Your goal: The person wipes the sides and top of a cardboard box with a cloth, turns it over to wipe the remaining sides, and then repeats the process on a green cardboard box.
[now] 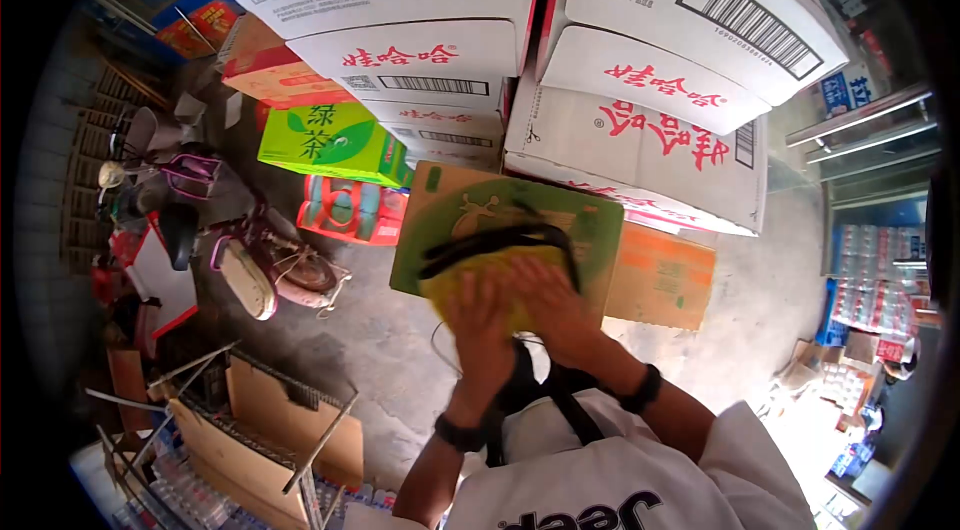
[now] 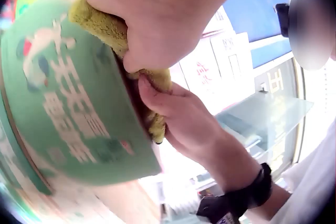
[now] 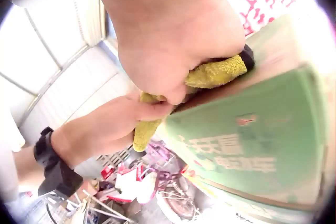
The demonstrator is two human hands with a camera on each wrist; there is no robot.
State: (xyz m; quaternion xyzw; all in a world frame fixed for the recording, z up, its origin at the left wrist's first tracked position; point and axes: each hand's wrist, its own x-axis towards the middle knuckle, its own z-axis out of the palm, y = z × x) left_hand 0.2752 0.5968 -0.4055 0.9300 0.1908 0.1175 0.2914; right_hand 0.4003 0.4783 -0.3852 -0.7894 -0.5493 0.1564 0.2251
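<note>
A yellow cloth with a black edge (image 1: 465, 280) lies on top of a green and brown carton (image 1: 408, 260) in the head view. Both the left hand (image 1: 480, 320) and the right hand (image 1: 552, 305) press on it side by side, fingers extended and somewhat blurred. Seen from the left wrist, the yellow cloth (image 2: 97, 23) bunches under the hands along the upper edge of the green carton (image 2: 79, 103), thumbs at its near side. From the right wrist, the cloth (image 3: 218, 73) shows beneath the right hand (image 3: 168, 50); the fingers' undersides are hidden.
White cartons with red lettering (image 1: 655, 135) are stacked beyond the carton. A green box (image 1: 335, 140) and an orange-brown carton (image 1: 665, 280) flank it. Bicycles (image 1: 250, 275) stand at the left, an opened cardboard box (image 1: 240, 440) at lower left, and shelved goods (image 1: 875, 275) at the right.
</note>
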